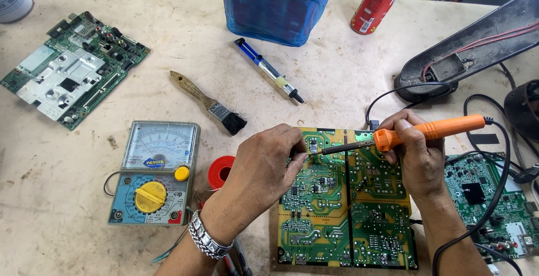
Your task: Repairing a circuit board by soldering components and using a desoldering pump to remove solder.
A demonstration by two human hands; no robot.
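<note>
Right hand grips orange iron, tip on board upper left. Left hand pinches something small at joint; item unclear. Best: steady tip, brief heat, board flat on table.

Right hand holds soldering iron; left hand on circuit board

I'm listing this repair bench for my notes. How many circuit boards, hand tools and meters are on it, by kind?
Circuit boards: 3 (one at far left, one under the hands, one at right edge)
Soldering iron: 1, orange handle, in right hand
Desoldering pump: 1
Brush: 1
Analog multimeter: 1
Total: 7
The left hand rests on the middle board.
</note>
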